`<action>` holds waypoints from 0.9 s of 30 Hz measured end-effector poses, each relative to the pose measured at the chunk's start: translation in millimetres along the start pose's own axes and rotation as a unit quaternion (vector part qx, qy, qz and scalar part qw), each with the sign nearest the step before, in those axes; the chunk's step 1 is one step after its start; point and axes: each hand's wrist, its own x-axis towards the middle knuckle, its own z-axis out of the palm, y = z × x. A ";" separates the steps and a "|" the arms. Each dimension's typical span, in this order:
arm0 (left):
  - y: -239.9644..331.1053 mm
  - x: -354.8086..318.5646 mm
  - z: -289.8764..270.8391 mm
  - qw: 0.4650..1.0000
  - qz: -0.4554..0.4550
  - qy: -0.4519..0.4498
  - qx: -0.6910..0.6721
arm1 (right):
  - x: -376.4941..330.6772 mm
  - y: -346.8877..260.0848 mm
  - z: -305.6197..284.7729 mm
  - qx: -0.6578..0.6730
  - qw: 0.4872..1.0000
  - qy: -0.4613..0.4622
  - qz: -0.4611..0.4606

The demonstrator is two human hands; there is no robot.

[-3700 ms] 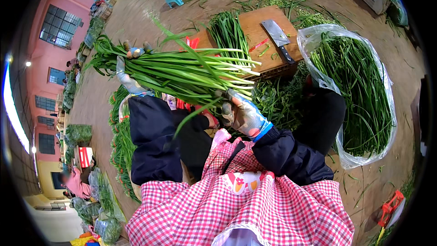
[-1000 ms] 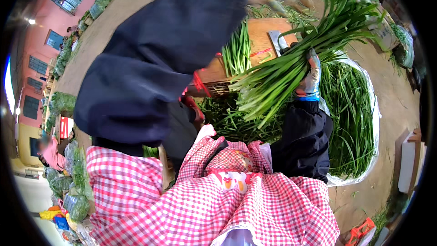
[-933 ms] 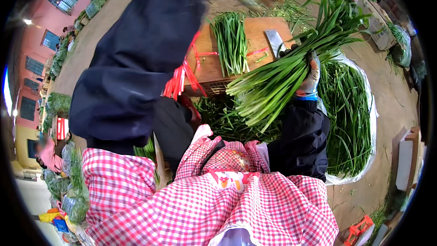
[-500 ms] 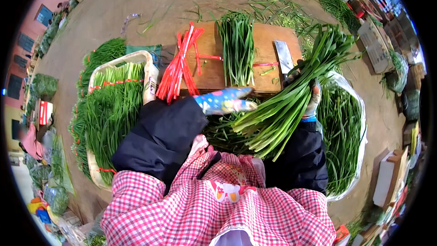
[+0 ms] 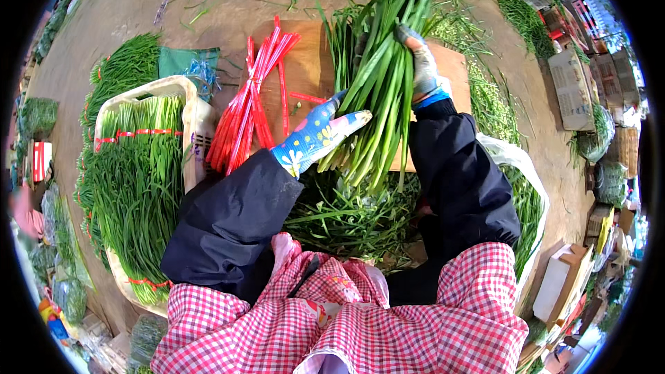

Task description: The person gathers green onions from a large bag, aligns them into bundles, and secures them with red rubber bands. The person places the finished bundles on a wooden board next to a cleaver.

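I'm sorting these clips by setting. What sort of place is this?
Probably an open-air produce market or packing yard: bundled greens fill a crate on bare ground, red ties lie on a wooden board, cardboard boxes stand nearby.

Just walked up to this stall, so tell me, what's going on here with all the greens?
A person in a checked apron holds a bunch of long green stalks above a wooden board. The gloved right hand grips the bunch; the left hand, in a patterned glove, touches its lower ends. Red ties lie on the board, and tied bunches fill a basket at left.
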 end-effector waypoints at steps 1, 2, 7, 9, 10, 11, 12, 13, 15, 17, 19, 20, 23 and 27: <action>-4.1 3.6 -4.5 1.000 -0.010 0.017 0.019 | 10.0 9.8 -6.3 0.030 0.999 -0.021 0.037; -6.9 7.2 -8.0 0.999 -0.020 0.032 0.037 | 16.4 15.1 -14.2 0.014 0.998 -0.020 0.052; -6.4 12.6 -27.7 0.996 -0.070 0.049 0.041 | 31.4 35.8 -3.2 -0.073 0.996 0.002 0.044; -3.7 15.7 -33.1 0.994 -0.051 0.054 0.086 | 36.1 37.0 1.1 -0.087 0.994 0.014 0.069; -3.1 17.4 -36.4 0.991 -0.061 0.059 0.103 | 39.1 37.9 0.1 -0.068 0.995 0.012 0.076; -2.5 19.5 -37.4 0.988 -0.070 0.065 0.120 | 38.3 39.1 -0.2 -0.082 0.994 0.038 0.062; 5.9 18.6 -31.7 0.988 -0.090 0.073 0.104 | 40.9 39.1 -1.4 -0.098 0.993 0.039 0.059; 0.5 21.7 -32.3 0.988 -0.089 0.085 0.095 | 44.1 38.3 -3.5 -0.115 0.991 0.039 0.056; -24.1 29.7 -36.1 0.987 -0.084 0.110 0.078 | 50.4 39.0 -26.5 -0.323 0.946 0.013 -0.008; -52.6 38.6 -45.9 0.986 -0.089 0.123 0.074 | 41.6 36.9 -38.5 -0.556 0.815 -0.006 -0.166; -75.7 47.9 -49.0 0.974 -0.098 0.165 0.117 | 36.3 24.4 -47.9 -0.637 0.757 0.020 -0.143; -80.5 50.1 -53.7 0.976 -0.093 0.173 0.089 | 27.6 23.2 -33.5 -0.539 0.831 0.074 -0.113; -75.3 53.3 -46.4 0.983 -0.084 0.132 0.091 | 7.1 14.0 -48.8 -0.406 0.901 0.123 -0.091; -71.9 58.0 -45.9 0.969 -0.099 0.122 0.191 | -43.4 21.1 -47.4 -0.412 0.878 0.168 -0.176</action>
